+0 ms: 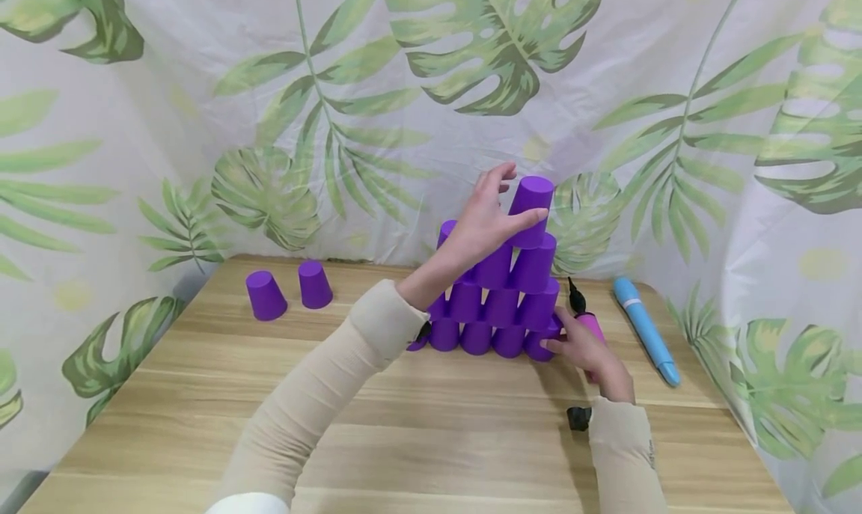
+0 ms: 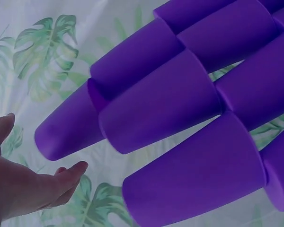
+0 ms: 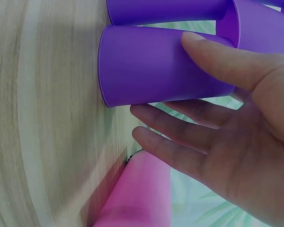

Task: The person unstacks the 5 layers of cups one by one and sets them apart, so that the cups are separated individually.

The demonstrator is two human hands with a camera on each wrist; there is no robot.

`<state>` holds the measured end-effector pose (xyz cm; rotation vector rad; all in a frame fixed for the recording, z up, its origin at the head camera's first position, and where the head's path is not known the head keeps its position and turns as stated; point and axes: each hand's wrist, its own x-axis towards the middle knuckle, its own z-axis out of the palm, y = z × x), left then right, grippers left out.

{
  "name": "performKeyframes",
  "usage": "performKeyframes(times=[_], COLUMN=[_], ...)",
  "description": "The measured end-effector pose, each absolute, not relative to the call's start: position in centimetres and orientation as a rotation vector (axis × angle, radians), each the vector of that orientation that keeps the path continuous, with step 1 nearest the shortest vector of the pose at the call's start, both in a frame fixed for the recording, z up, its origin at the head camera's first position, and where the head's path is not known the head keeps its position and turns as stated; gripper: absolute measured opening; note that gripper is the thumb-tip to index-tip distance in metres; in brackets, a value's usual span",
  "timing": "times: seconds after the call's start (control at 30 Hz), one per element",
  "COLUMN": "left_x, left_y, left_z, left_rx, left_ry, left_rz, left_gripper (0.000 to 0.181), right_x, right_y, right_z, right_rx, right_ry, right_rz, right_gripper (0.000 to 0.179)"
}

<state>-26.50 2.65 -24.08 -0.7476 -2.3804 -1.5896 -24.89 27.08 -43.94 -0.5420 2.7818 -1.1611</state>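
Upside-down purple cups form a stepped stack on the wooden table, tallest toward its right side. At its peak stands the top cup (image 1: 532, 194). My left hand (image 1: 486, 218) is spread beside that cup, thumb in front of it in the head view. The left wrist view shows a gap between the fingers (image 2: 73, 176) and the top cup. Low on the right, my right hand (image 1: 584, 343) holds the end cup (image 3: 156, 66) of the bottom row. Its thumb lies on the cup's face, and the other fingers reach along the far side, partly hidden.
Two more purple cups (image 1: 266, 295) stand upside down at the table's back left. A pink pump (image 1: 590, 324) with a black nozzle lies close behind my right hand. Farther right lies a blue pump (image 1: 646, 331). A leaf-patterned curtain (image 1: 377, 162) hangs behind the table (image 1: 417, 439).
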Motion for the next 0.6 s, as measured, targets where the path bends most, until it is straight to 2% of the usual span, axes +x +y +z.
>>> performKeyframes(times=[0.6], left_x=[-28.1], left_y=[4.0], left_z=[-25.5], left_rx=[-0.689], left_ry=[-2.454], left_rz=[-1.581], left_gripper=[0.063], right_x=[-25.0], right_y=[27.2], right_z=[-44.3], right_rx=[-0.547], right_ry=[2.794], right_rz=[-1.175], right_gripper=[0.059])
